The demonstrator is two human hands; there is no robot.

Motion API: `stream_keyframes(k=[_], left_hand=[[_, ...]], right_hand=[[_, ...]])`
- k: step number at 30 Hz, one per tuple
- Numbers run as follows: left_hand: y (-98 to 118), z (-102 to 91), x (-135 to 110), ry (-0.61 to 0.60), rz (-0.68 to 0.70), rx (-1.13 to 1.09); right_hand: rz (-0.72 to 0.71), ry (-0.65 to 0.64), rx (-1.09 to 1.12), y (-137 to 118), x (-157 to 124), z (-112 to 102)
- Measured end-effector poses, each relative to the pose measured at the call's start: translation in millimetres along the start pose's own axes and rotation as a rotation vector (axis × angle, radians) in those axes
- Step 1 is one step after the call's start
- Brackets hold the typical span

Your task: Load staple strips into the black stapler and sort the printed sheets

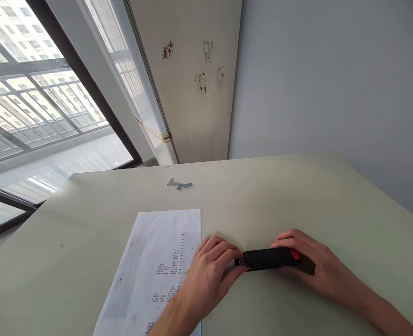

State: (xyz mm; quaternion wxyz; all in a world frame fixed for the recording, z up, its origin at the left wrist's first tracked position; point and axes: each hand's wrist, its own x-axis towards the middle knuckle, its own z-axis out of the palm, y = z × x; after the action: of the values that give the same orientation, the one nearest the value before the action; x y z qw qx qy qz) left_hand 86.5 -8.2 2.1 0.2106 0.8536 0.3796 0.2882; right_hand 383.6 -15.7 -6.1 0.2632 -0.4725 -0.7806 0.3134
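A black stapler (267, 259) with a red piece at its right end lies lengthwise between my two hands, just above or on the table. My left hand (213, 263) pinches the stapler's left end between thumb and fingers, and its wrist passes over the printed paper sheet (136, 266). Wrapped around the right end, by the red piece, is my right hand (307, 254). The fingers of both hands partly cover the stapler's ends. Several short strips of grey staples (180, 185) lie loose farther back on the table.
The pale green table (297, 196) reaches back to a grey wall (325, 84) and a stained cream panel (192, 107). A tiny bent staple (62, 245) lies at the left. Beyond the table's left edge is a dark-framed window (84, 84).
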Motion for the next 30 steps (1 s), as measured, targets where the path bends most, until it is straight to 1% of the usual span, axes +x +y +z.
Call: stream_keyframes(k=[6, 10, 14, 20, 22, 24, 26, 27, 28, 30], left_hand=[[1, -3.8, 2, 0.000, 0.011, 0.046], [-3, -15.6, 1, -0.009, 0.023, 0.109], [-10, -26.3, 1, -0.041, 0.034, 0.125], [-14, -31.8, 1, -0.072, 0.076, 0.162], [-17, -38.0, 1, -0.045, 0.069, 0.165], [-24, -48.6, 4, 0.048, -0.008, 0.177], [-35, -62.4, 12, 0.178, -0.169, 0.231], [-42, -69.7, 17, 0.221, -0.266, 0.280], [-50, -76.7, 24, 0.235, -0.355, 0.330], [-69, -88.5, 39, 0.187, -0.530, 0.420]], right_hand=[[-0.016, -0.026, -0.008, 2, 2, -8], [0.008, -0.029, -0.017, 5, 1, -18], [0.052, -0.024, -0.023, 4, 0, -27], [0.064, -0.061, -0.008, 1, 1, -28], [0.067, -0.066, -0.007, 0, 2, -26], [0.055, -0.075, -0.011, 1, 3, -24], [0.025, -0.076, -0.016, 2, 4, -21], [0.010, -0.075, -0.019, 3, 5, -20], [-0.002, -0.075, -0.022, 4, 5, -19], [-0.010, -0.080, -0.029, 6, 6, -18]])
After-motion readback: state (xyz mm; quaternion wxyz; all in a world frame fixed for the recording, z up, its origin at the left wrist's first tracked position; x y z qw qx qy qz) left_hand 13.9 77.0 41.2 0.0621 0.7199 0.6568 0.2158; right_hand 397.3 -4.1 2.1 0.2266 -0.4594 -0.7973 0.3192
